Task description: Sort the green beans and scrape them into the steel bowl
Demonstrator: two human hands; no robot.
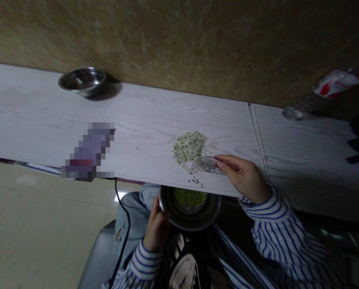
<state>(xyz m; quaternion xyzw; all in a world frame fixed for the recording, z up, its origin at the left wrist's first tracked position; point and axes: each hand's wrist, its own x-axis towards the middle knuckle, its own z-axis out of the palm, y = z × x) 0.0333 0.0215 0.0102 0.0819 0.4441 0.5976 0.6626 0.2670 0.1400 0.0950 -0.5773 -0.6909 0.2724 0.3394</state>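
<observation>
My left hand (pixel 156 226) grips the rim of a steel bowl (pixel 211 214) held just below the table's near edge; green beans (pixel 190 197) lie in it. My right hand (pixel 242 176) rests on the white wooden table (pixel 137 132), fingers pinched on a small clear plastic piece (pixel 206 163) that touches a pile of mixed green and white grains (pixel 189 147). A few loose green beans (pixel 195 181) lie between the pile and the table edge. Both sleeves are striped.
An empty steel bowl (pixel 83 81) stands at the table's far left by the brown wall. A plastic bottle (pixel 324 91) lies at the far right. A blurred-out object (pixel 88 152) sits near the front edge, and a black cable (pixel 123 216) hangs below.
</observation>
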